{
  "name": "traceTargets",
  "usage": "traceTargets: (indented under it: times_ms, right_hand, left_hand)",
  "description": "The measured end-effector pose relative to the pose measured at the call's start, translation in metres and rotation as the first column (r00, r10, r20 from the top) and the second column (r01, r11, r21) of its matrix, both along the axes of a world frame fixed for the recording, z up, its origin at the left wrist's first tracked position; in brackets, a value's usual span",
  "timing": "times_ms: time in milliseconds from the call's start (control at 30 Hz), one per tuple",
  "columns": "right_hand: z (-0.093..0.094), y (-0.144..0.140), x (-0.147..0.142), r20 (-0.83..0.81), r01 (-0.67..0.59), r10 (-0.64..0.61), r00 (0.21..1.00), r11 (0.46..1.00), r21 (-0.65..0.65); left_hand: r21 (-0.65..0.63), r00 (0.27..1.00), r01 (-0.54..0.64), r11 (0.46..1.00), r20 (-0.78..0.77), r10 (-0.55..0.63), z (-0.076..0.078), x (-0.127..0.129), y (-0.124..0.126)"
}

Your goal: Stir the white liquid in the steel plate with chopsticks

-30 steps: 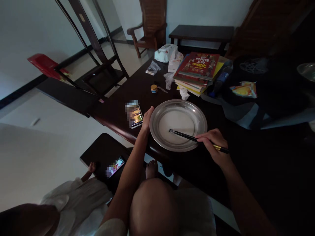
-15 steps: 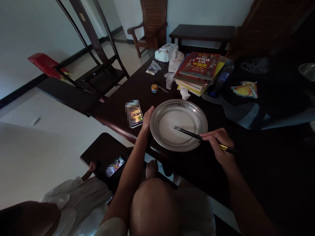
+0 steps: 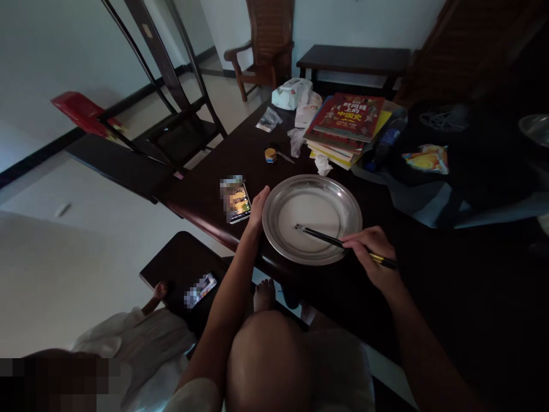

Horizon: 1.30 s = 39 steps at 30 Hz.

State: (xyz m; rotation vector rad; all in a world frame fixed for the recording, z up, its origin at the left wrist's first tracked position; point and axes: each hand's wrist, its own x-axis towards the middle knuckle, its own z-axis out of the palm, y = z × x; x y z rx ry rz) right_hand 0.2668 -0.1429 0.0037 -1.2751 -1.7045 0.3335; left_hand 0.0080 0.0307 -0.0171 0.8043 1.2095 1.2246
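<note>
A round shiny metal dish (image 3: 274, 247) stands near the table edge, with a pale whitish layer (image 3: 306, 212) across its bottom. At the dish's left rim is my left hand (image 3: 258, 207), its thumb on the edge; the other fingers are hidden beneath. My right hand (image 3: 372, 252) grips a pair of black chopsticks (image 3: 323, 236) with gold bands near the top. Their silvery tips are close together, low over the pale layer left of the dish's centre. I cannot tell whether the tips touch it.
On the dark table (image 3: 206, 186) are a lit phone (image 3: 238, 205), a small gold-lidded jar (image 3: 270, 155), crumpled tissue (image 3: 323, 165), stacked books (image 3: 349, 117) and a snack packet (image 3: 426, 159). At lower left, another person's hand (image 3: 160, 290) rests on a bench beside a second phone (image 3: 201, 290).
My right hand and the chopsticks have shifted left and slightly down across the dish. The chopstick tips look closer together. My left hand stays at the rim.
</note>
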Motion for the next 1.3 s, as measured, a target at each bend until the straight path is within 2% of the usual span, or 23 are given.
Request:
traceTargets:
  times_ms: [167,367,500,600,700,767,867,1033,1167,1300]
  right_hand:
    - [0.002,0.0,0.0,-0.035,0.077,-0.075,0.997,0.997,0.032]
    - [0.006,0.001,-0.002,0.023,-0.017,0.016,1.0,0.999,0.045]
    - [0.005,0.0,0.0,-0.004,0.074,-0.074,0.997,0.997,0.034]
    - [0.005,-0.002,0.002,-0.025,0.063,-0.063,0.998,0.998,0.017]
    - [0.006,-0.002,0.0,0.006,0.008,-0.008,1.0,0.998,0.057]
    - [0.006,-0.001,-0.001,0.019,0.015,-0.017,1.0,0.997,0.069]
    - [0.006,0.0,-0.001,-0.008,0.056,-0.055,0.998,0.996,0.067]
    - [0.006,0.0,-0.003,0.019,-0.014,0.012,1.0,0.995,0.098]
    - [0.006,0.001,0.0,-0.007,0.038,-0.038,0.999,0.997,0.067]
    - [0.006,0.001,0.0,-0.027,0.027,-0.025,0.999,0.997,0.068]
  left_hand:
    - [-0.016,1.0,0.01,1.0,0.008,-0.01,0.001,-0.001,0.0]
    - [-0.01,1.0,0.017,1.0,0.006,-0.017,0.003,-0.001,0.0]
    - [-0.026,1.0,0.017,1.0,0.0,-0.017,0.008,0.0,-0.003]
    - [-0.033,0.999,0.029,0.999,-0.019,-0.029,0.011,-0.003,-0.009]
    - [0.029,0.994,0.065,0.997,-0.089,-0.062,0.011,-0.01,-0.022]
    - [0.109,0.98,0.087,0.99,-0.19,-0.066,0.01,-0.015,-0.032]
    - [0.216,0.915,0.104,0.971,-0.404,-0.008,0.01,-0.022,-0.047]
    - [0.276,0.68,0.148,0.95,-0.726,0.105,0.012,-0.028,-0.063]
    - [0.328,0.543,0.221,0.918,-0.824,0.164,0.013,-0.029,-0.066]
    - [0.32,0.463,0.262,0.911,-0.87,0.172,0.014,-0.031,-0.066]
